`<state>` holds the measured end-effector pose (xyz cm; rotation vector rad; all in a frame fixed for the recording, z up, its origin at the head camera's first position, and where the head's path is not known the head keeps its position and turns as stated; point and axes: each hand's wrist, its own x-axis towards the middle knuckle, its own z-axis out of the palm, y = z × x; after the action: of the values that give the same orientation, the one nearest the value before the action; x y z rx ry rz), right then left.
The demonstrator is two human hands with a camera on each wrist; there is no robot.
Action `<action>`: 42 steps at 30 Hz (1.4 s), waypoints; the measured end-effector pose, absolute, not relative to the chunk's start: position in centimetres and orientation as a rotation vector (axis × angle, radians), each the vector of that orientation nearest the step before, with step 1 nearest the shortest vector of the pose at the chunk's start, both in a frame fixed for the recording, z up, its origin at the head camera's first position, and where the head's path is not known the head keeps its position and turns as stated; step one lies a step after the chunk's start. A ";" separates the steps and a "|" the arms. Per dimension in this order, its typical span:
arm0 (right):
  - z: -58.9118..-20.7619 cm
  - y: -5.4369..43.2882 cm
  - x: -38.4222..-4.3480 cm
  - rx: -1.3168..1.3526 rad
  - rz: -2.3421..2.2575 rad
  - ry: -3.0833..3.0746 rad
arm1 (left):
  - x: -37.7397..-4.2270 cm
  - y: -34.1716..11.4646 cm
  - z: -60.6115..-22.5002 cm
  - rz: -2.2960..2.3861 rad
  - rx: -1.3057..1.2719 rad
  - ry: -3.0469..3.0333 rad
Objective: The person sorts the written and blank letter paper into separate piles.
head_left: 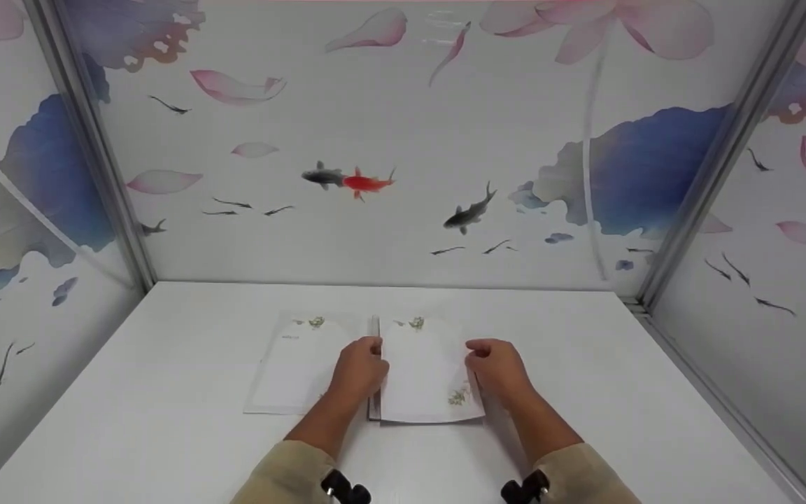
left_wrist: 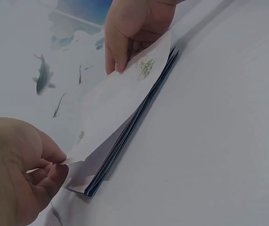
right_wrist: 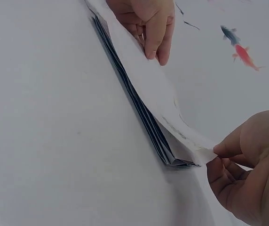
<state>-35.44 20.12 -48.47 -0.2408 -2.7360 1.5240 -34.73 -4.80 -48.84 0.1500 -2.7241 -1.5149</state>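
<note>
Left hand (head_left: 360, 367): the left edge of a thin white paper sheet with floral corner prints (head_left: 420, 371) is pinched between thumb and fingers.
Right hand (head_left: 499, 367): the right edge of the same sheet is gripped by thumb and forefinger, at the side opposite the left hand.
Two-sided grip: opposite edges seem to be taken so that the limp paper can be spread evenly and its print left uncovered.
Floral sheet: it is placed right of the desk's middle, in front of the person; its near edge is bowed upward, and in the wrist views a gap is shown beneath it.
Dark-edged stack: under the sheet, a thin stack with layered dark blue edges (left_wrist: 134, 122) is laid on the desk, probably as a support for the paper.
Left page: a flat white page with a small floral print and a short line of text (head_left: 291, 374) is set just left of the stack, partly hidden by the left hand; whether the two are joined cannot be told.
Sleeves: both forearms are partly covered by tan cloth sleeves (head_left: 287, 476), with black clamps (head_left: 347, 488) at the cuffs.
Desk: everything is carried by a smooth white desk (head_left: 165, 364).
Far side: the desk is bounded by a white panel printed with petals and fish (head_left: 389, 238).
</note>
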 end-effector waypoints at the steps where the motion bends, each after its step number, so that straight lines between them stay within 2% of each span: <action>1: -48.3 20.4 -35.5 -0.251 1.533 -2.728 | -34.8 -4.5 -48.8 -1.539 0.148 -2.718; 9: -47.0 24.5 -35.6 -0.350 1.659 -2.655 | -35.4 -0.9 -48.3 -1.574 -0.012 -2.703; 13: -47.2 27.5 -35.2 -0.318 1.686 -2.643 | -35.4 1.6 -48.4 -1.605 -0.078 -2.702; 24: -48.0 35.0 -33.4 -0.388 1.724 -2.640 | -33.9 7.6 -48.9 -1.720 -0.173 -2.735; 33: -48.5 38.2 -32.7 -0.438 1.731 -2.646 | -32.9 11.1 -49.6 -1.774 -0.173 -2.716; 42: -48.9 39.7 -32.6 -0.462 1.670 -2.684 | -32.7 11.8 -50.0 -1.715 -0.193 -2.707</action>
<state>-32.64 39.70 -48.90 -0.4624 -2.6839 1.6702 -32.73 11.82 -50.02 -0.1930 -2.7071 -1.7151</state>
